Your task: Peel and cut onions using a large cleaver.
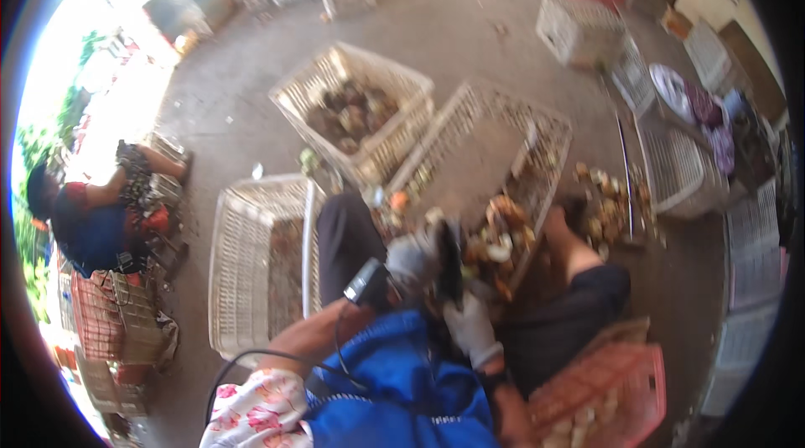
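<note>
My left hand, in a grey work glove, is curled beside a dark elongated object; blur hides whether it grips anything. At the lower end of that object my right hand, in a paler glove, has its fingers closed around it. Just beyond both hands, a shallow plastic crate lies with brown and pale peelings heaped at its near right side. An orange-red round piece is at its left side.
A crate of brownish lumps stands ahead, and another crate is at my left. A pink basket with pale pieces sits at lower right. Scraps and a long thin rod lie right. Another person sits far left.
</note>
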Action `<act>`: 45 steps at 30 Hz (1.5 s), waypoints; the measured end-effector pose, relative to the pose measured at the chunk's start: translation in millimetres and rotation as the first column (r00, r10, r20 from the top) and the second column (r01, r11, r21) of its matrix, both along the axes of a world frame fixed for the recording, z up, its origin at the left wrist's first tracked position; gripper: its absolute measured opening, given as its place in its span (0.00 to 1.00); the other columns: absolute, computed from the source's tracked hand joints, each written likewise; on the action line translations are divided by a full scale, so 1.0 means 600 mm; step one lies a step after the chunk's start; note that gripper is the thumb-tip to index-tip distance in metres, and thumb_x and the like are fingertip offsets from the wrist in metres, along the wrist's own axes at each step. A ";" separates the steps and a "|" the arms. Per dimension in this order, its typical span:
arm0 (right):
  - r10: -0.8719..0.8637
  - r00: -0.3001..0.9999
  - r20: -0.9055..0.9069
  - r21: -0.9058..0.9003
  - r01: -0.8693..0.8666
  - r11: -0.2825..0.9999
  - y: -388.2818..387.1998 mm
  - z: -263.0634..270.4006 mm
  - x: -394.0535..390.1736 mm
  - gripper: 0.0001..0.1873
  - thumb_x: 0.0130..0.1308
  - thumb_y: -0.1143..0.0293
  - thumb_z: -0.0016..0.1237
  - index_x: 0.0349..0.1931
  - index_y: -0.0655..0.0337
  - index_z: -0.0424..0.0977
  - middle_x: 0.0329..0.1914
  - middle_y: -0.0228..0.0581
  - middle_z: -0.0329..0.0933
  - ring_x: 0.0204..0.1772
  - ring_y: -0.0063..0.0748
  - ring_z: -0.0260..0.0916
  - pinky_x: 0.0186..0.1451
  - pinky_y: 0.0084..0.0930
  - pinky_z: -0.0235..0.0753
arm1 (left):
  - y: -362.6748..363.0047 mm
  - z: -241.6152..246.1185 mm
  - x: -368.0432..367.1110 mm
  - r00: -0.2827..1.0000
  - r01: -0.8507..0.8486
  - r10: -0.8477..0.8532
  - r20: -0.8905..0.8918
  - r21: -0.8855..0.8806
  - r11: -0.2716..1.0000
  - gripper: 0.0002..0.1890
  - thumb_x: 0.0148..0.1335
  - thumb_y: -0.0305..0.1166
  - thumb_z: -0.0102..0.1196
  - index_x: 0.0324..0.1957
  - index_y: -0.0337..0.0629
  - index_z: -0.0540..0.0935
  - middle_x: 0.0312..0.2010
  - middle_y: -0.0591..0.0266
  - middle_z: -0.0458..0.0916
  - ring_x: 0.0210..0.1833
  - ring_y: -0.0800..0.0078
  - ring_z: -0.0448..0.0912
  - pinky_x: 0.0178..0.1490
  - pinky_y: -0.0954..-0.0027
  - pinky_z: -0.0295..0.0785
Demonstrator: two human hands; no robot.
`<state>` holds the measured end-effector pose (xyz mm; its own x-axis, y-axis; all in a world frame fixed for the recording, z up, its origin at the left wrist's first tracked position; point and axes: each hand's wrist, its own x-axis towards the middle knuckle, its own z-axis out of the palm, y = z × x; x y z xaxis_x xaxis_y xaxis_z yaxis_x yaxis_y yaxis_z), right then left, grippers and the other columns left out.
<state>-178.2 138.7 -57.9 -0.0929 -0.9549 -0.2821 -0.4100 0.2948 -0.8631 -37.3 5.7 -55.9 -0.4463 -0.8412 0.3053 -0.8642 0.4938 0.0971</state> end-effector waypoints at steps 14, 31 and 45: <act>-0.068 0.997 0.041 0.251 0.056 0.966 0.001 0.082 -0.012 0.21 0.71 0.57 0.52 0.47 0.72 0.77 0.36 0.60 0.81 0.38 0.52 0.84 0.43 0.40 0.82 | 0.011 0.030 0.019 0.455 0.184 0.493 -0.742 0.620 0.763 0.12 0.64 0.20 0.52 0.43 0.47 0.85 0.36 0.53 0.87 0.36 0.60 0.86 0.39 0.62 0.81; -0.198 0.966 0.169 0.249 0.152 0.956 0.018 0.119 -0.022 0.15 0.72 0.62 0.54 0.35 0.68 0.76 0.23 0.47 0.79 0.21 0.34 0.77 0.27 0.34 0.73 | 0.001 0.060 0.009 0.650 0.009 0.614 -0.448 0.813 0.583 0.18 0.56 0.28 0.63 0.49 0.38 0.82 0.41 0.49 0.88 0.44 0.65 0.86 0.48 0.66 0.79; 0.038 0.485 -0.874 -0.210 -0.447 0.870 -0.138 0.156 -0.065 0.37 0.62 0.63 0.57 0.73 0.54 0.64 0.72 0.46 0.64 0.72 0.52 0.61 0.70 0.48 0.68 | 0.011 0.082 0.007 0.780 -0.049 0.420 -0.464 0.624 0.780 0.28 0.50 0.48 0.73 0.50 0.46 0.81 0.41 0.47 0.87 0.46 0.48 0.86 0.51 0.57 0.80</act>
<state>-217.5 56.0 35.8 0.1695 -0.9727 0.1583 -0.9794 -0.1841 -0.0826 -32.8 12.1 -6.7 -0.1159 -0.9853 -0.1256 -0.6372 -0.0233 0.7703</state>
